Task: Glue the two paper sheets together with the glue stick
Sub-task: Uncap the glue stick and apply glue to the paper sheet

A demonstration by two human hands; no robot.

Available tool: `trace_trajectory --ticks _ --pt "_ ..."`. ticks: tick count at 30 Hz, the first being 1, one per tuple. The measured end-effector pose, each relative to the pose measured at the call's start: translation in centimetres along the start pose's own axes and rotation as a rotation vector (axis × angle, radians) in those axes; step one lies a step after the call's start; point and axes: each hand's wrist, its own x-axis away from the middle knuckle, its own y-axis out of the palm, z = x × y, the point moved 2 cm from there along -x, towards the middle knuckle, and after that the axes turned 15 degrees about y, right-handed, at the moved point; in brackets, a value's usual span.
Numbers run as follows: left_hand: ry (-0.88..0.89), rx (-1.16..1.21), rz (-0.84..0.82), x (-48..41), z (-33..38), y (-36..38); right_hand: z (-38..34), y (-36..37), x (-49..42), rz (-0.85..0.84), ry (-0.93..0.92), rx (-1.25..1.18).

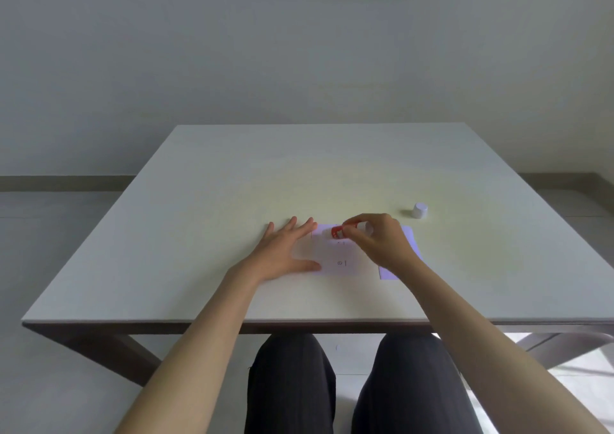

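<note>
A white paper sheet (339,257) with small printed marks lies flat on the table. A second sheet (410,237) lies to its right, mostly hidden under my right hand. My left hand (287,251) rests flat with fingers spread, pressing the left edge of the white sheet. My right hand (375,239) grips the red glue stick (337,232), which is tipped over, its end at the far part of the white sheet. The stick's white cap (420,210) stands apart on the table, to the far right.
The pale table (199,221) stretches wide on all sides of the sheets, its front edge near my knees. A plain wall stands behind it, and a grey floor shows on both sides.
</note>
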Motion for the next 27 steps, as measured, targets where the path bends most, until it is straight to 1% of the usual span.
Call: trace_trajectory --ticks 2,4,5,8,9,10,13,15,17,19,20,21,23,25,27 --pt "0.009 -0.009 0.005 0.0 0.1 -0.1 0.1 -0.1 -0.6 0.106 0.041 0.019" --pt "0.005 0.004 0.008 0.0 0.1 0.0 0.4 0.1 0.1 0.117 0.012 0.012" --pt "-0.005 0.022 0.009 0.0 0.1 0.0 0.5 0.4 0.7 0.088 -0.023 0.024" --pt "-0.050 0.102 0.035 0.1 0.2 0.0 0.9 0.7 2.4 -0.084 -0.116 0.055" --pt "-0.053 0.102 0.038 0.1 0.2 0.0 0.9 0.5 2.4 -0.100 -0.121 0.049" --pt "-0.044 0.081 0.030 0.1 0.2 0.0 0.9 0.1 2.0 -0.077 -0.108 0.033" --pt "-0.009 0.040 0.012 0.0 0.0 0.0 1.1 -1.0 0.6 0.091 -0.025 0.008" --pt "-0.016 0.048 0.015 0.1 0.0 0.1 1.2 -1.1 0.6 0.148 -0.005 0.005" --pt "-0.049 0.068 0.026 0.2 0.1 0.1 1.2 -0.7 1.6 0.139 -0.056 0.033" --pt "-0.078 0.108 0.043 0.3 0.1 0.1 1.3 0.0 2.8 0.048 -0.135 0.079" --pt "-0.062 0.110 0.048 0.3 0.1 0.0 1.4 0.2 3.2 -0.004 -0.159 0.093" --pt "-0.016 0.090 0.047 0.2 0.1 0.0 1.4 0.1 3.3 -0.022 -0.163 0.098" --pt "0.090 0.027 0.028 0.0 0.2 0.0 1.4 -0.6 2.5 0.031 -0.107 0.058" --pt "0.115 -0.001 0.015 0.0 0.1 0.1 1.6 -1.4 1.8 0.097 -0.023 0.005" --pt "0.115 -0.013 0.012 0.0 0.1 0.1 1.7 -1.6 2.0 0.106 -0.012 -0.009"
